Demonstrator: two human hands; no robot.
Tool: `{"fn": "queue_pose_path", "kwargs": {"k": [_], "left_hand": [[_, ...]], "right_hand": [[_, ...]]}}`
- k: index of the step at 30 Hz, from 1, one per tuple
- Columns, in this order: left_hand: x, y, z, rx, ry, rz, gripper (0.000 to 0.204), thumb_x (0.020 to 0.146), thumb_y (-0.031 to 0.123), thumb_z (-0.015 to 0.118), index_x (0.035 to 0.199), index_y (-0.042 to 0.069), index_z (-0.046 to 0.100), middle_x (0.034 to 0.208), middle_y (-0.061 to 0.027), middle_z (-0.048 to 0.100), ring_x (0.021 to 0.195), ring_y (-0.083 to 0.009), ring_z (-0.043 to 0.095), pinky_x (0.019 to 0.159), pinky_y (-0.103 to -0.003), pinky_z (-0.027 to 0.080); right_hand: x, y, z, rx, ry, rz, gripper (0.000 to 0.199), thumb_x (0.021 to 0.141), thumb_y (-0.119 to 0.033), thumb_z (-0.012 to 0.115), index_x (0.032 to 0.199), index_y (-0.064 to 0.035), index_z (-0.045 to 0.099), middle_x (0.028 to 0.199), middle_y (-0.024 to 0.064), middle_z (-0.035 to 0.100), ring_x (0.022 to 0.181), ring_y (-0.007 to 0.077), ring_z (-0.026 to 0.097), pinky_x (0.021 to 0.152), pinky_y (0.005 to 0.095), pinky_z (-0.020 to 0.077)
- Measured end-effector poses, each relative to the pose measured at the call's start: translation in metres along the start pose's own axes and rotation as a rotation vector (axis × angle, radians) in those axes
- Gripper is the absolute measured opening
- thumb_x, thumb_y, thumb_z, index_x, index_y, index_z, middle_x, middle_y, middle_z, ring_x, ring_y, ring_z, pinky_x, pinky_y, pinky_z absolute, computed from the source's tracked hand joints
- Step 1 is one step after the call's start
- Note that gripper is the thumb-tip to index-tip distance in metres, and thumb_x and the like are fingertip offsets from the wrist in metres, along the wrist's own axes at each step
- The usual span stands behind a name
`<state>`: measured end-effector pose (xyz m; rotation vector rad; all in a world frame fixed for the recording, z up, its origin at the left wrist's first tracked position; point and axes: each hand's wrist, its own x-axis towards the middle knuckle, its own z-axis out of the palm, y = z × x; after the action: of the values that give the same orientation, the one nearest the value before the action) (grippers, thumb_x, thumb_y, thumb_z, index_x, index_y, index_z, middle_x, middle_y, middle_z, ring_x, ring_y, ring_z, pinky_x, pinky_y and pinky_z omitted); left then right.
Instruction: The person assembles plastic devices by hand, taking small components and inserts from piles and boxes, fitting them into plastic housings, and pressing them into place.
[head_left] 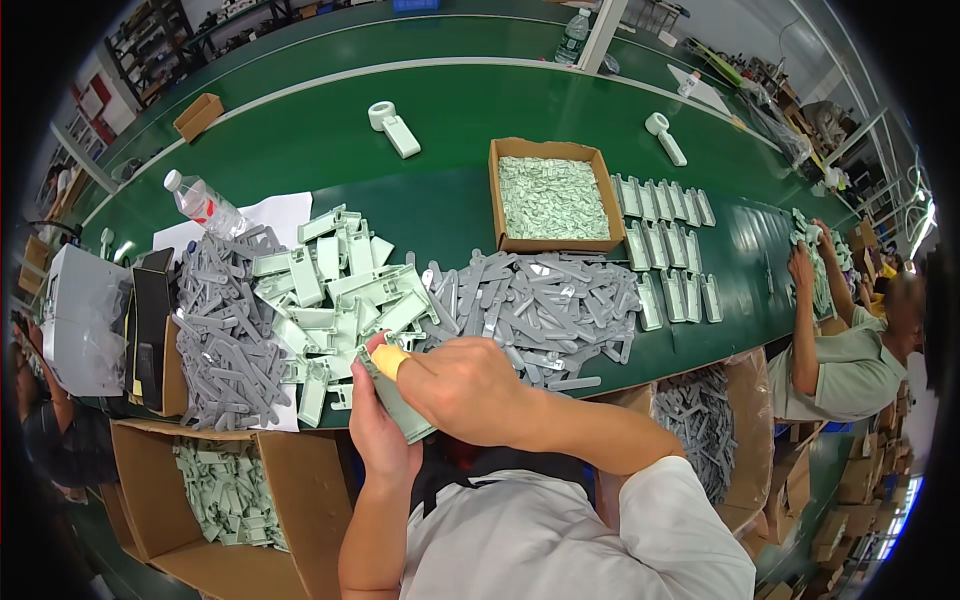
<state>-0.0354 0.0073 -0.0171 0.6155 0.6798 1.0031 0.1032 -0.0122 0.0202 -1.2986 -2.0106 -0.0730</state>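
A pale green plastic housing [400, 408], long and tray-shaped, is tilted in front of my body. My left hand [383, 440] is closed around it, with the thumb along its side. My right hand [465, 388] is curled over the housing's upper end, and a finger in a yellow cover presses there. Whether a small part sits between the right fingertips is hidden. Just beyond my hands is a heap of similar pale green housings [345, 285]. Grey flat strips lie in a right heap [540, 305] and a left heap [225, 330].
A carton of small pale green pieces [500, 240] stands on the green table, beside rows of housings [665, 245]. A water bottle [205, 203] stands left. Open boxes [185, 567] flank me below the edge. At right sits a co-worker [835, 360].
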Motion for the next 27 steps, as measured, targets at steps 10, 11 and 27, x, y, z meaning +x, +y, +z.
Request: {"fn": "queue_pose_path", "kwargs": {"k": [10,11,27], "left_hand": [[-0.001,-0.003,0.006,-0.060,0.061,-0.021,0.045,0.108,0.038,0.031,0.135,0.008,0.050,0.121,-0.0036,0.059,0.112,-0.0149,0.058,0.095,-0.034,0.048],[-0.001,-0.003,0.006,-0.059,0.060,-0.023,0.045,0.108,0.038,0.031,0.135,0.008,0.050,0.121,-0.0036,0.059,0.112,-0.0149,0.058,0.095,-0.034,0.048],[-0.002,-0.002,0.005,0.003,-0.005,0.024,0.052,0.109,0.040,0.024,0.142,0.005,0.043,0.121,-0.0073,0.057,0.110,-0.0157,0.056,0.098,-0.033,0.044]], "right_hand": [[0.012,-0.001,-0.003,0.032,0.025,0.047,0.024,0.075,-0.011,0.064,0.095,0.0003,0.058,0.072,0.0042,0.060,0.056,0.0195,0.064,0.045,0.0303,0.0468],[0.013,0.000,-0.003,0.027,0.026,0.039,0.022,0.075,-0.011,0.064,0.093,-0.0002,0.059,0.074,0.0045,0.061,0.055,0.0189,0.063,0.045,0.0302,0.0459],[0.000,-0.004,0.000,-0.116,-0.024,-0.054,0.016,0.074,-0.013,0.067,0.085,-0.0040,0.060,0.071,0.0055,0.062,0.050,0.0153,0.060,0.046,0.0286,0.0452]]}}
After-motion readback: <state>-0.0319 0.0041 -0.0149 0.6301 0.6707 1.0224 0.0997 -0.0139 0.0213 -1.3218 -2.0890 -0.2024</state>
